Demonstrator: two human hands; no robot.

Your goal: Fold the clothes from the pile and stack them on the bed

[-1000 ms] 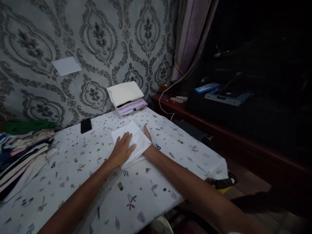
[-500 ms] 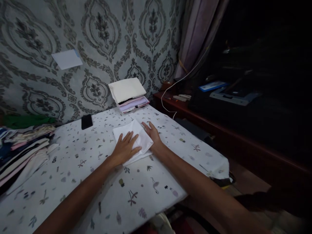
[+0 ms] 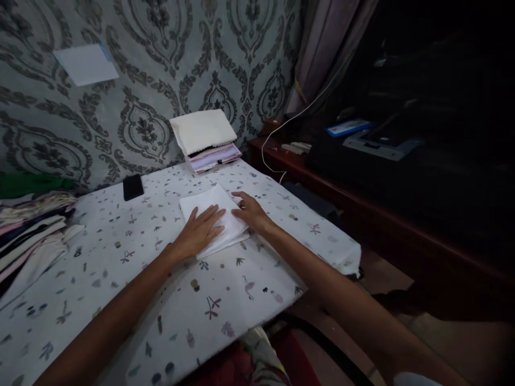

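A white folded cloth (image 3: 225, 206) lies flat on the table, which has a white printed cover (image 3: 161, 289). My left hand (image 3: 201, 229) rests palm down on the cloth's near left part, fingers spread. At the cloth's right edge, my right hand (image 3: 251, 210) touches it with the thumb and fingers apart and slightly curled. Part of the cloth's right side is hidden under that hand.
A stack of folded clothes (image 3: 205, 136) stands at the back of the table. A black phone (image 3: 133, 187) lies left of it. More piled clothes (image 3: 36, 236) are at the left edge. A white cable (image 3: 277, 128) runs over the dark red furniture (image 3: 341, 187) at right.
The view has shifted a little. My right hand has turned more over the cloth's right edge, its fingers now curled; my left hand stays flat on it.
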